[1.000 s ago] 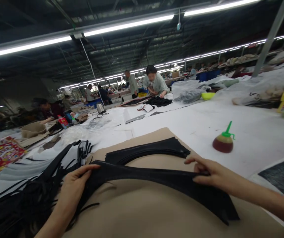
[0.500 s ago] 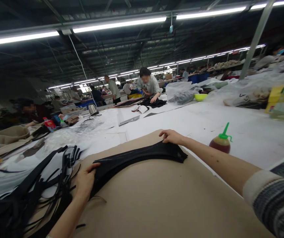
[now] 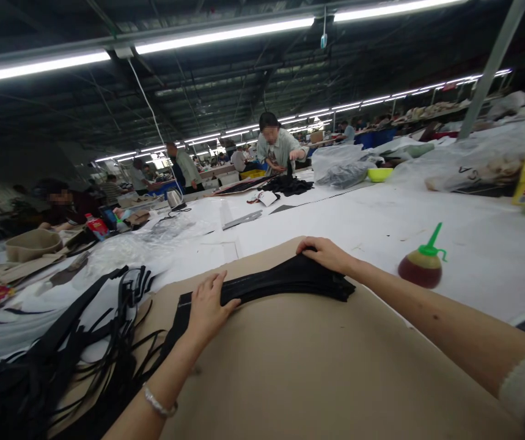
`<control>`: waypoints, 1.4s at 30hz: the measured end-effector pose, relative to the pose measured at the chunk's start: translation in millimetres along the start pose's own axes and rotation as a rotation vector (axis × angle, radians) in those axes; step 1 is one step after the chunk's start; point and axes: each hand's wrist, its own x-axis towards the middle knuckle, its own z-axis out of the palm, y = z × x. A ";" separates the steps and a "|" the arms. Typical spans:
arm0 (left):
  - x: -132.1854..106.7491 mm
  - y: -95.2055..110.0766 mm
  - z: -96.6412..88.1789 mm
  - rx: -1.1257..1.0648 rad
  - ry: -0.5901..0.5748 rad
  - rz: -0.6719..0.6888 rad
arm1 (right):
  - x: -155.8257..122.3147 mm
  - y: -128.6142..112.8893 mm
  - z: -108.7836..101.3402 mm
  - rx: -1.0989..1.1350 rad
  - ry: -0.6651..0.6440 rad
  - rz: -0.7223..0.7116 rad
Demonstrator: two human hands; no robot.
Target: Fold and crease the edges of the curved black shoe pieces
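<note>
A stack of curved black fabric pieces (image 3: 274,284) lies across the beige sheet (image 3: 317,366) in front of me. My left hand (image 3: 209,305) rests on the narrow left part of the stack, fingers stretched out and thumb apart on its lower edge. At the wider right end, my right hand (image 3: 324,252) has its fingers curled over the upper edge, gripping the fabric. The fingertips there are partly hidden. Beside my left forearm is a tangled heap of thin black strips (image 3: 79,354).
A squeeze bottle (image 3: 420,269) of dark liquid with a green spout stands to the right on the white tabletop (image 3: 335,217). Grey flat strips (image 3: 242,220) lie beyond the sheet. Across the table, a person (image 3: 280,150) handles black pieces. Plastic bags (image 3: 340,165) sit at the back right.
My left hand has moved right along the black stack, from its left end onto its upper side, and its fingers have spread. My right hand stays at the right end.
</note>
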 end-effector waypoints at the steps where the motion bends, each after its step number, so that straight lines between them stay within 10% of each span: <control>1: 6.4 4.6 4.5 -0.008 -0.030 0.023 | -1.6 -3.5 -1.5 0.017 0.013 -0.037; 12: 43.0 21.1 34.4 -0.027 -0.216 0.207 | -8.7 -11.5 -5.1 0.119 0.141 -0.128; 35: 39.7 30.0 34.3 -0.029 -0.194 0.193 | -17.1 25.1 33.1 -0.330 0.080 0.066; 42: 31.1 42.0 25.0 0.021 -0.212 0.182 | -41.3 -15.3 19.3 -0.415 0.122 0.086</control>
